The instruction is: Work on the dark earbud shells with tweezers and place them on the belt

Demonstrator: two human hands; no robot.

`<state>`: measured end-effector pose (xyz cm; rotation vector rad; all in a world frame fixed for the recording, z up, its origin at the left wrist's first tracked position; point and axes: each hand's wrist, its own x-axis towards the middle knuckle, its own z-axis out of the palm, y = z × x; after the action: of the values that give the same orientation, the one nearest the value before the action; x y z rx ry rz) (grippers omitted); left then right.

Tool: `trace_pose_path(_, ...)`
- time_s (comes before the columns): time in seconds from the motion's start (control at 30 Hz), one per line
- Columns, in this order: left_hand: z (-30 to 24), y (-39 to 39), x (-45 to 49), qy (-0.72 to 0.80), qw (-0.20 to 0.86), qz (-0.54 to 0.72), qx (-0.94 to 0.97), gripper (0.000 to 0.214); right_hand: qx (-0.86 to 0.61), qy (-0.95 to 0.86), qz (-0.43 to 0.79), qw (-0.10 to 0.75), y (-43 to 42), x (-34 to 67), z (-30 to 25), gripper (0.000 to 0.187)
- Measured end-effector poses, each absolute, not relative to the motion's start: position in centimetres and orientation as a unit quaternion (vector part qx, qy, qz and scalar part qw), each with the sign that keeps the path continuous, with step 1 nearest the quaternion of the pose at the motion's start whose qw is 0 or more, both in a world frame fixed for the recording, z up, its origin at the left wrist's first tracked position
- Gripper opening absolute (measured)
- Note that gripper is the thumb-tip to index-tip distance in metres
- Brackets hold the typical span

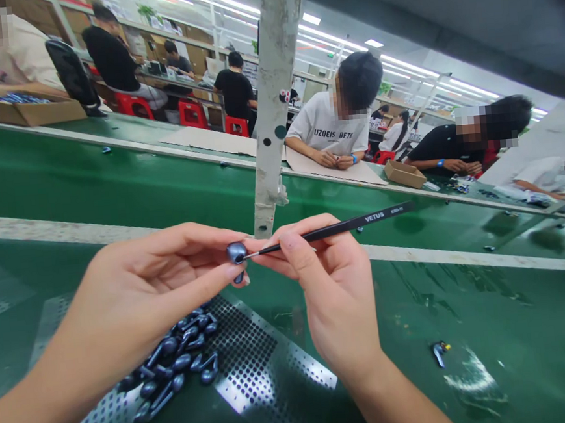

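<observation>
Between thumb and fingers, my left hand (164, 266) pinches a dark blue earbud (237, 252), held up above the bench with its stem pointing down. My right hand (334, 279) is closed around black tweezers (356, 224) marked VETUS. Their thin metal tip meets the dark opening on the earbud's head; whether it grips anything there I cannot tell. Below my left hand lies a pile of similar dark blue earbuds (177, 363) on a perforated metal plate (254, 344).
A single earbud piece with a yellow bit (439, 353) and clear plastic film (474, 379) lie at the right on the green bench. A white post (274, 108) rises in front. Across the green conveyor belt (187, 186), several people sit working near cardboard boxes (405, 174).
</observation>
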<state>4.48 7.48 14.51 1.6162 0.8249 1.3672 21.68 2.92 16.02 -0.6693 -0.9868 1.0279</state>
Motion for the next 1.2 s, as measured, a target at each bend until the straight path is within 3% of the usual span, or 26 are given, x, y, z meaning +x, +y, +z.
trace_pose_path(0.73,14.1,7.3,4.4,0.345,0.411,0.552,0.638,0.019,-0.304,-0.461,0.427,0.716,2.6,21.5,16.2,0.013)
trace_pose_path(1.2,14.2,7.3,3.8,0.341,0.388,0.528,0.674,0.017,-0.298,-0.547,0.294,0.725,2.0,21.1,15.0,0.01)
